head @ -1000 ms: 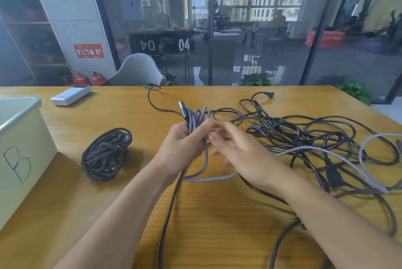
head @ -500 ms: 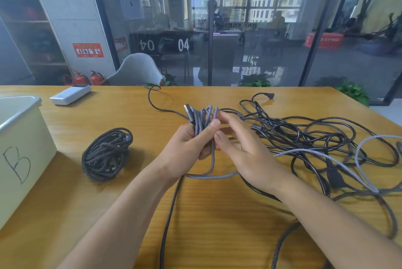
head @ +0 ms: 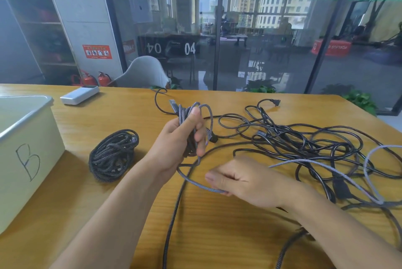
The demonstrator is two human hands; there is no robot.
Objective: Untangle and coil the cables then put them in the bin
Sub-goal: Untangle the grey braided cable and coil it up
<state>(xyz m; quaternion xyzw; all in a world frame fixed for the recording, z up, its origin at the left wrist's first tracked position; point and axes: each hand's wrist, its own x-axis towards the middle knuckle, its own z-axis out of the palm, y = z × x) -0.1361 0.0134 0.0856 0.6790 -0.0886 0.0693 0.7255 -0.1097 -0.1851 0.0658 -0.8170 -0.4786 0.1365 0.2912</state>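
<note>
At the centre of the frame, a grey braided cable (head: 191, 125) is gathered in loops in the left hand (head: 176, 140), whose fingers and thumb curl around the bundle. Its free run drops to the right hand (head: 243, 181), which pinches it in curled fingers. A tangle of black cables (head: 304, 138) sprawls at right. A coiled dark cable (head: 113, 155) lies at left, near the white bin (head: 32, 138) marked B on the wooden table (head: 217, 236).

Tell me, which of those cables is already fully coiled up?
The dark braided cable bundle lying alone beside the bin. The grey braided cable in the left hand is half-wound; the black ones remain tangled.
</note>
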